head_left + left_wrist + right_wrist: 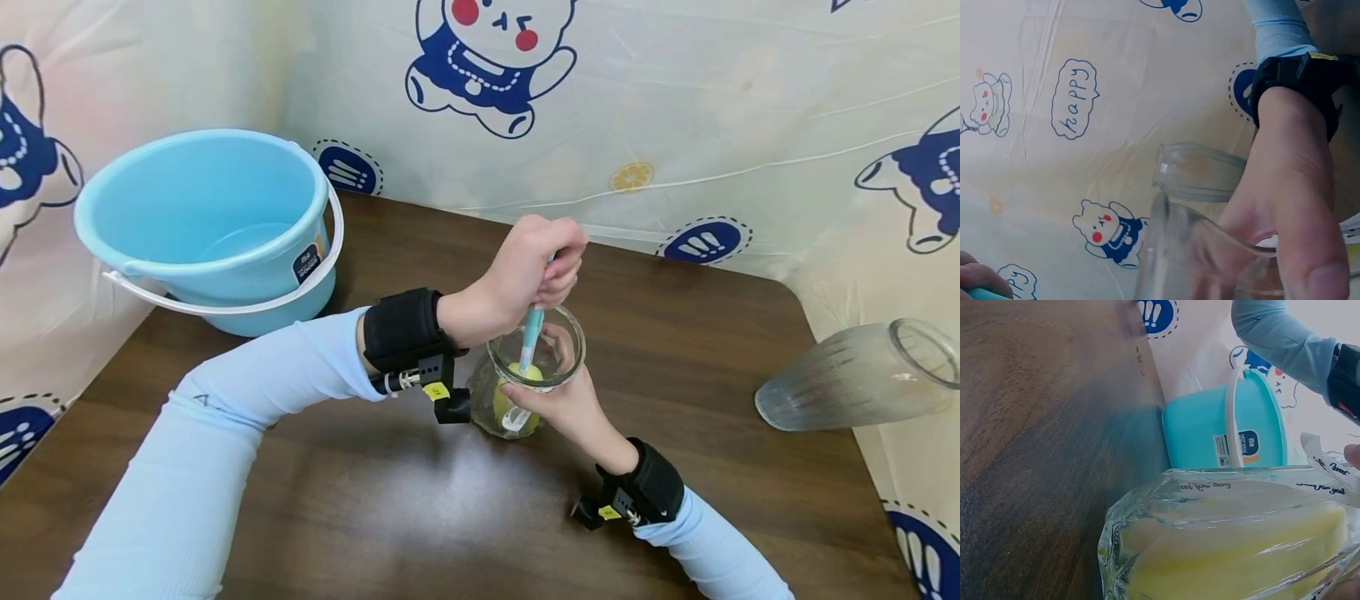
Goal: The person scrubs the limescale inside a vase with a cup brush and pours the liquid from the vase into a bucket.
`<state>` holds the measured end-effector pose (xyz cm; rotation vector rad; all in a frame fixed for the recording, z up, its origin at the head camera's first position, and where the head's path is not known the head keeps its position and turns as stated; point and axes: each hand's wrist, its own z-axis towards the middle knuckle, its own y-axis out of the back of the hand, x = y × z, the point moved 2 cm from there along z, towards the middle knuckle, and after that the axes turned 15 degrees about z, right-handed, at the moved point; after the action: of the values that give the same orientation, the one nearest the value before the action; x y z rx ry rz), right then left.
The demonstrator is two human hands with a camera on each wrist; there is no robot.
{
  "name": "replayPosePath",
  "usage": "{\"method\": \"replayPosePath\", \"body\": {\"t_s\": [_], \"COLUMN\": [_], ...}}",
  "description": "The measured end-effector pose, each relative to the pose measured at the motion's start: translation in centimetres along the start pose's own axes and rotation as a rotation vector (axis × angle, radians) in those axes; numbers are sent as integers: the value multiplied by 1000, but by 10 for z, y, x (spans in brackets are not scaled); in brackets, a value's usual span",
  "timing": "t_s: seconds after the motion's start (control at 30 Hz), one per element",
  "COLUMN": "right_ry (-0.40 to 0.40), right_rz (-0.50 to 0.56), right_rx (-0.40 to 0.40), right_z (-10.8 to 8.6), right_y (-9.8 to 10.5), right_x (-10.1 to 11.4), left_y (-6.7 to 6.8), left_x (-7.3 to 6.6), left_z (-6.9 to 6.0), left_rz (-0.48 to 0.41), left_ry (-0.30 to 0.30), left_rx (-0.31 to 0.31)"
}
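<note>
My left hand [536, 262] grips the teal handle of a sponge bottle brush [531, 333] above the mouth of a clear glass vase [482, 400]. The brush's yellow sponge head [1235, 562] is inside the vase, seen through its wall in the right wrist view. My right hand [562, 400] holds the vase near its rim, the thumb on the outside. The vase tilts, its mouth toward the far side. A pale ribbon with dark lettering [1316, 456] is around the glass. In the left wrist view, my left hand [982, 275] shows only at the lower corner.
A light blue bucket [202, 283] with a white handle stands at the back left of the brown wooden table [360, 517]. Another ribbed glass vase [832, 383] is at the right edge. A patterned cloth [712, 92] hangs behind and beside the table.
</note>
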<state>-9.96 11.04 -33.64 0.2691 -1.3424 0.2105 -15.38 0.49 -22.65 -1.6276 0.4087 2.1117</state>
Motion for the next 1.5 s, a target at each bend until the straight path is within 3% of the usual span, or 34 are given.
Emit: {"method": "replayPosePath", "body": {"t_s": [0.47,0.53,0.7,0.77,0.9,1.0,1.1,1.2,1.33,1.4,1.5], "right_ry": [-3,17,58,71,71,53,48,58,118,139,144], "right_rz": [3,8,3,2,33,32,8,0,-26,-52,-75], "right_rx": [-23,-22,-22,-21,12,19,15,31,70,71,54], "right_z": [0,0,1,1,2,1,0,1,5,7,7], "right_y": [-1,-1,-3,-3,-3,-2,0,1,-1,-2,-3], "right_x": [4,3,2,2,1,2,2,2,3,4,7], "left_y": [2,13,37,29,0,-13,-22,-25,-24,-22,-21], "left_x": [-34,-13,61,59,16,-16,-33,-32,-17,-9,-2], "left_z": [-4,11,51,43,6,-17,-29,-33,-34,-33,-32], "left_rz": [-20,-47,3,83,173,207,275,391,523,556,566], "left_ry": [-204,-248,-328,-359,-455,-506,-527,-492,-379,-339,-336], "left_rx": [39,99,193,170,176,184,197,211,232,229,223]}}
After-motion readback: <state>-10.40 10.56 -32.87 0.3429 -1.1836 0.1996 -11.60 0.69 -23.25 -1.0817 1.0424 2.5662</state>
